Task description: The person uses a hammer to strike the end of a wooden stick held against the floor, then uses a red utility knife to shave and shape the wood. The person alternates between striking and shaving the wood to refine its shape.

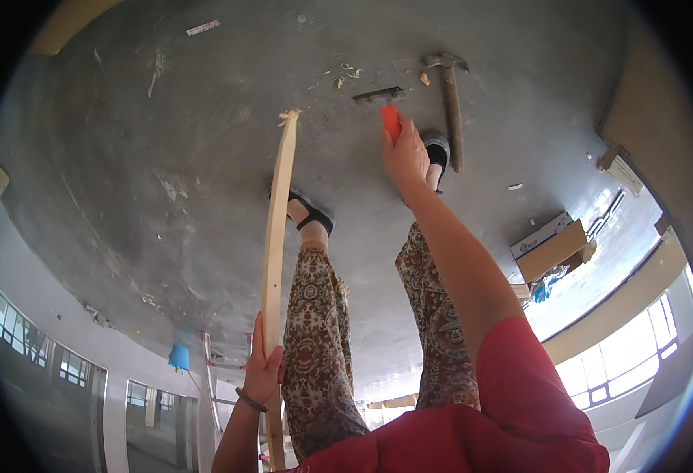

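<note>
My left hand point(263, 370) is wrapped around the wood strip point(278, 229), upright on the concrete floor point(126, 158): light, stiff, splintery at the end. My right hand point(406, 158) is closed on an orange-handled tool point(391, 122) near the hammer point(450, 102).

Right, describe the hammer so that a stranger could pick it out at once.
Start from the grey concrete floor and find the person's sandalled right foot. Just beyond it lies the hammer with a long brown wooden handle and a dark metal head. It is the only long-handled tool there, unlike the small flat metal blade nearby.
</note>
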Motion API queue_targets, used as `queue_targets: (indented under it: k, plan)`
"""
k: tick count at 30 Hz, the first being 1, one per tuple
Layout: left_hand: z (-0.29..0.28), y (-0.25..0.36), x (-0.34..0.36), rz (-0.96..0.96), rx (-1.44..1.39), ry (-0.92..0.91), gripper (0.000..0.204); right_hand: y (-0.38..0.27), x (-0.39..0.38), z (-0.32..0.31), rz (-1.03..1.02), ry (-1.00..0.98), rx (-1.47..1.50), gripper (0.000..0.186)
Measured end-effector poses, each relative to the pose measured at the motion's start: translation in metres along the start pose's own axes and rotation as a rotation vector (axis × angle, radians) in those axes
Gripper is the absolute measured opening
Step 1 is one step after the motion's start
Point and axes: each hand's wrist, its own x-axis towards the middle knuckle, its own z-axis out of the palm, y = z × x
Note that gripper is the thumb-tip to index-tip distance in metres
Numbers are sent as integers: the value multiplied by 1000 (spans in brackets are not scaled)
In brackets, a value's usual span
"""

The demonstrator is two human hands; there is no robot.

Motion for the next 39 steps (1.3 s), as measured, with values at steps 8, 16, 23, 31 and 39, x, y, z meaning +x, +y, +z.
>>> queue_targets:
  k: [8,16,23,31,39]
  plan:
    - [1,2,15,5,-33,-44,74,16,-12,-5,-123,40,122,54]
    - [19,41,24,-22,138,-76,72,9,-15,43,-175,29,173,59]
    - [23,76,3,-44,48,-189,71,-39,-38,38,-166,-71,130,47]
    - [19,86,-9,-42,-239,-283,67,-32,-21,16,-155,-223,-65,41]
    - [42,62,-6,202,214,-163,70,-28,-27,29,-58,-182,-55,37]
